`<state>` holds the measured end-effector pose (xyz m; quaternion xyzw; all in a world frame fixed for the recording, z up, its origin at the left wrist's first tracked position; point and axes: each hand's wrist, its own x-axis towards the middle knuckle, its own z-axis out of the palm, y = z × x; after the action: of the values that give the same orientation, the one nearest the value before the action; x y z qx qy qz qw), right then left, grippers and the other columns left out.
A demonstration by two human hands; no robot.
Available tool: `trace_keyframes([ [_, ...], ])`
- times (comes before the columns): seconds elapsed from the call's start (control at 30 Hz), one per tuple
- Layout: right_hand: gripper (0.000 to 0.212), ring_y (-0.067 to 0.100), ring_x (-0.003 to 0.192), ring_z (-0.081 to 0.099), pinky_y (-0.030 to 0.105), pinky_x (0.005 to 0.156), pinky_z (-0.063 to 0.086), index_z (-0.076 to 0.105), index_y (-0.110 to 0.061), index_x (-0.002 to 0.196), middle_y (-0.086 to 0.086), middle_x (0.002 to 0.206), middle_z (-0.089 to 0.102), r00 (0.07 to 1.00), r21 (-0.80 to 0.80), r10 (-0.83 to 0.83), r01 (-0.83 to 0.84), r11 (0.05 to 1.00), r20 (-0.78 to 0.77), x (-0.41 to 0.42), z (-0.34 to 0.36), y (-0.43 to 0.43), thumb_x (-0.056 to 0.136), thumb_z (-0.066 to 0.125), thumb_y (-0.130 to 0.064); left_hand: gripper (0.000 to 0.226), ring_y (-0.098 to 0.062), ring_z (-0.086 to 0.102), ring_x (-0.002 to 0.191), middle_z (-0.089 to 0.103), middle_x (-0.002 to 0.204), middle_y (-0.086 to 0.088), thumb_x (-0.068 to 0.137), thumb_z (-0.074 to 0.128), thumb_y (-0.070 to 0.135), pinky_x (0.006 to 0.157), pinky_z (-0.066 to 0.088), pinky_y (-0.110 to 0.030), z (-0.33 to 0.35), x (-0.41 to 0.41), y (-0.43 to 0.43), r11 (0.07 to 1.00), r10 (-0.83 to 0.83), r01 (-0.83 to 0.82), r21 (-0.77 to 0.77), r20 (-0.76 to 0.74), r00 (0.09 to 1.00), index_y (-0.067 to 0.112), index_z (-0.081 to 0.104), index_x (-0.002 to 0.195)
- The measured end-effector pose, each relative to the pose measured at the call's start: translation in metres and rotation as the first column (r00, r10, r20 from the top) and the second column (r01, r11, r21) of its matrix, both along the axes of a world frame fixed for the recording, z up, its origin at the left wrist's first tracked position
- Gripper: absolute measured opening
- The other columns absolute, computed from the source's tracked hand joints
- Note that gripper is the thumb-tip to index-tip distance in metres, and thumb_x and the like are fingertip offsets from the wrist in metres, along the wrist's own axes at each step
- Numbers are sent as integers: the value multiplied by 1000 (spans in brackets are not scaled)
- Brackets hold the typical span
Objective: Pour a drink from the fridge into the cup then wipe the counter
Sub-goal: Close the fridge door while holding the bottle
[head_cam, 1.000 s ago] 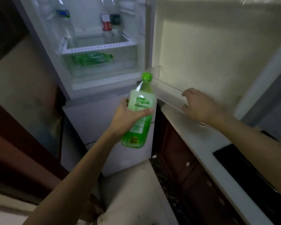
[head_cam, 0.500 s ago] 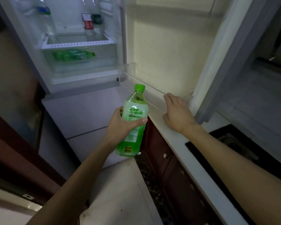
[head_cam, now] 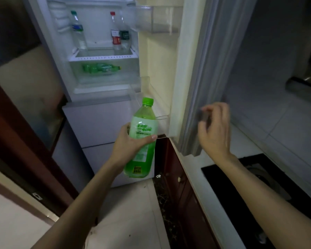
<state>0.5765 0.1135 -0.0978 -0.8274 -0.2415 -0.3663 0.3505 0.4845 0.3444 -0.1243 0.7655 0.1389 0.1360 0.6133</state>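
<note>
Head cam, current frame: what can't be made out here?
Cup: not in the head view; the counter runs off the bottom edge.
Right hand: motion-blurred by the fridge door; touching it or not, cannot tell.
Left hand: fingers hidden behind the green bottle; only the thumb shows.
Bottle label: print too soft to read.
Shelf bottles: too small to tell contents.

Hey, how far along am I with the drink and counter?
Done: the green bottle is out of the fridge, capped, gripped by your left hand. In hand: your right hand is at the edge of the open fridge door. Left: pouring, with no cup in view, and wiping the counter.
</note>
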Motion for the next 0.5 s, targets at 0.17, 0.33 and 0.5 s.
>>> trace_keyframes([
  [0.17, 38, 27, 109, 48, 39, 81, 51, 54, -9, 115, 18, 122, 42, 999, -35, -7, 8, 999, 37, 9, 13, 0, 79, 53, -1, 59, -14, 75, 80, 75, 98, -5, 66, 89, 31, 62, 58, -25, 6, -8, -5, 998, 50, -49, -32, 33, 998, 8, 60, 113],
  [0.33, 57, 29, 100, 50, 37, 70, 52, 53, -15, 134, 21, 123, 41, 983, -223, 148, -120, 967, 111, -1, 23, 33, 79, 45, -4, 67, -15, 75, 85, 75, 100, -3, 61, 90, 41, 73, 62, -34, 5, -23, 15, 997, 73, -73, -10, 24, 997, 12, 62, 114],
  [0.5, 55, 29, 77, 51, 35, 61, 50, 55, -16, 131, 19, 117, 39, 958, -273, 256, -214, 938, 128, -8, 30, 80, 79, 39, -7, 60, -12, 74, 83, 74, 99, -3, 66, 89, 27, 68, 59, -27, 4, -41, 49, 984, 176, -175, -24, 52, 983, 13, 58, 116],
])
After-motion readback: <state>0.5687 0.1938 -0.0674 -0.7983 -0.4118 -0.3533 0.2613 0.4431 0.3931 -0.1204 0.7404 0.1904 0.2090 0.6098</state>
